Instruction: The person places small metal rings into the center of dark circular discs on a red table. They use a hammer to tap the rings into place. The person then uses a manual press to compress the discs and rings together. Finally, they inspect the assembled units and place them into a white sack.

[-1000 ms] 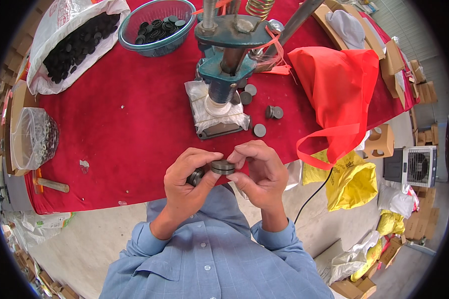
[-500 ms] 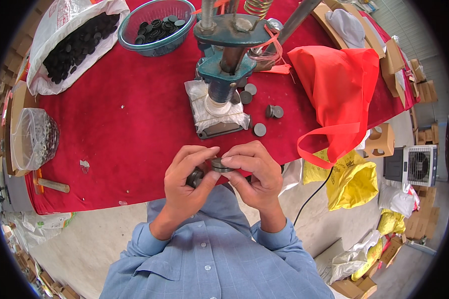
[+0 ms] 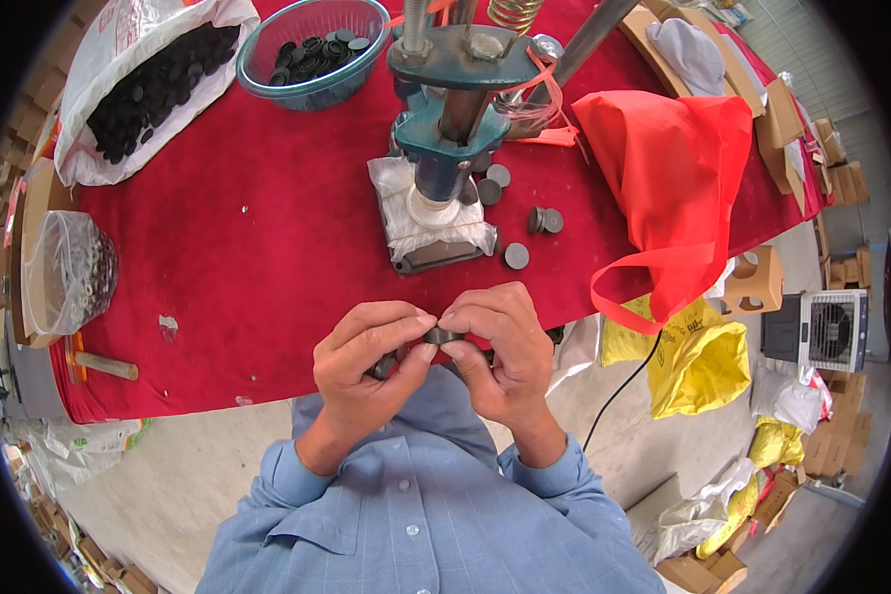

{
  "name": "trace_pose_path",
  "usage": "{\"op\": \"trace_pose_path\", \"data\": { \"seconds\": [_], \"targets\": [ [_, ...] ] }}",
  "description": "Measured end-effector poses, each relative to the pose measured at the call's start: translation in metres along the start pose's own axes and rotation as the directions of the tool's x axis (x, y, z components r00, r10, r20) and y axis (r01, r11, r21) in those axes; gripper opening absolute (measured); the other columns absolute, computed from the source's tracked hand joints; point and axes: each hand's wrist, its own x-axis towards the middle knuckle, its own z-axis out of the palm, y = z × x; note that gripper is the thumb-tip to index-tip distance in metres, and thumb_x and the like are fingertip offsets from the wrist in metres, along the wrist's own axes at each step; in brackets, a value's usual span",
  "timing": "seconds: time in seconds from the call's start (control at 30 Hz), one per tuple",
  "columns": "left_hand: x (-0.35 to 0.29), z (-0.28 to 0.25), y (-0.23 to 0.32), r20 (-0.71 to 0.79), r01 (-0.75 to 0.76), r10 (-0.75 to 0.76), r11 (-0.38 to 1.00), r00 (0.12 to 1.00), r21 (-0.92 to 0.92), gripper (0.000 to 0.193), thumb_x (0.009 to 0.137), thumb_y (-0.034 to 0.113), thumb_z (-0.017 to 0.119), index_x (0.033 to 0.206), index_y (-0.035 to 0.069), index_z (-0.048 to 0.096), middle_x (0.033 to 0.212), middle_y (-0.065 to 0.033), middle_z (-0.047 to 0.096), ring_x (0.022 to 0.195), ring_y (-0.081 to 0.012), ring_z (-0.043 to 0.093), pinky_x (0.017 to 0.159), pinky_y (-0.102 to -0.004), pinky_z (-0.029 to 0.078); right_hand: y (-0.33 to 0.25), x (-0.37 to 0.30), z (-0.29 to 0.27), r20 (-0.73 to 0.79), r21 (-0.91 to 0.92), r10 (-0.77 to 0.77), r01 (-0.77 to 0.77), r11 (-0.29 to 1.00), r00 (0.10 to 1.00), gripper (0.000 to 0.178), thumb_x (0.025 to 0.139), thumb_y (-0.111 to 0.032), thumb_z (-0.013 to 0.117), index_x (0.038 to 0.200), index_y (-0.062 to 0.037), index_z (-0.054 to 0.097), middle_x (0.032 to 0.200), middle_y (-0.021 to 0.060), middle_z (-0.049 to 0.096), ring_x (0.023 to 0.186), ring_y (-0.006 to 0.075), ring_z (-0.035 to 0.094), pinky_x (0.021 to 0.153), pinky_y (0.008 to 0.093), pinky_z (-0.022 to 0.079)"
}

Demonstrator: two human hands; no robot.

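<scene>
Between the fingertips of both hands, over the table's front edge, is a small dark round cap (image 3: pixel 444 337). My left hand (image 3: pixel 371 351) pinches its left side, and another dark round piece (image 3: pixel 382 366) sits in the curl of its palm. My right hand (image 3: pixel 503 351) closes thumb and forefinger on the right side of the cap. Just beyond my hands stands a green hand press (image 3: pixel 452 129), its white-tipped ram down on a plastic-wrapped base (image 3: pixel 441 255). Several dark round caps (image 3: pixel 516 256) lie on the cloth to the right of that base.
A red cloth (image 3: pixel 238 287) covers the table. At the far left lie a white sack (image 3: pixel 74 163) of black caps and a blue-green basin (image 3: pixel 312 96) of more. A clear tub (image 3: pixel 54 277) of small parts stands left. A red bag (image 3: pixel 663 168) hangs over the right edge.
The cap between my hands has tipped from lying nearly flat to standing more on edge. My left fingers have moved slightly down and left, and the fingertips of both hands now nearly meet.
</scene>
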Motion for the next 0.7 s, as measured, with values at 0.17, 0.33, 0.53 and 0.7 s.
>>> {"op": "trace_pose_path", "data": {
  "seconds": [0.17, 0.33, 0.53, 0.7],
  "targets": [
    [-0.004, -0.003, -0.002, -0.005, 0.042, -0.043, 0.999, 0.999, -0.013, 0.034, 0.079, -0.015, 0.074, 0.109, 0.0, 0.078, 0.108, -0.0144, 0.075, 0.091, -0.0183, 0.073, 0.074, -0.0285, 0.058, -0.001, -0.003, 0.006, -0.005, 0.002, 0.026, -0.026, 1.0, 1.0, 0.031, 0.077, 0.002, 0.081, 0.107, -0.0029, 0.073, 0.104, 0.012, 0.072, 0.09, 0.03, 0.064, 0.078, 0.039, 0.053],
    [0.003, -0.005, -0.004, -0.033, -0.037, 0.034, 0.996, 0.999, -0.08, 0.035, 0.084, -0.014, 0.076, 0.115, 0.001, 0.077, 0.11, -0.0134, 0.074, 0.091, -0.0168, 0.072, 0.072, -0.0277, 0.058, -0.004, -0.003, 0.012, -0.046, 0.167, 0.073, -0.065, 0.984, 0.996, 0.04, 0.079, 0.001, 0.083, 0.117, -0.003, 0.071, 0.108, 0.0139, 0.072, 0.098, 0.0313, 0.068, 0.085, 0.0392, 0.055],
    [-0.003, -0.008, -0.005, -0.055, -0.009, 0.002, 0.991, 0.998, -0.137, 0.032, 0.088, -0.012, 0.071, 0.117, 0.001, 0.072, 0.115, -0.0174, 0.07, 0.098, -0.0196, 0.071, 0.082, -0.0315, 0.058, 0.002, -0.013, 0.014, 0.032, 0.312, 0.172, -0.174, 0.934, 0.985, 0.037, 0.086, 0.002, 0.082, 0.12, 0.0032, 0.068, 0.118, 0.0182, 0.07, 0.11, 0.0277, 0.069, 0.095, 0.0363, 0.057],
    [-0.002, -0.004, -0.003, -0.032, 0.156, -0.164, 0.974, 0.986, -0.165, 0.029, 0.088, -0.01, 0.073, 0.115, 0.001, 0.074, 0.112, -0.014, 0.071, 0.09, -0.0155, 0.069, 0.077, -0.0286, 0.056, 0.005, -0.012, 0.018, -0.04, 0.26, 0.15, -0.135, 0.956, 0.988, 0.044, 0.08, 0.006, 0.082, 0.12, -0.0015, 0.068, 0.112, 0.0141, 0.073, 0.092, 0.023, 0.068, 0.079, 0.0328, 0.056]
  ]
}}
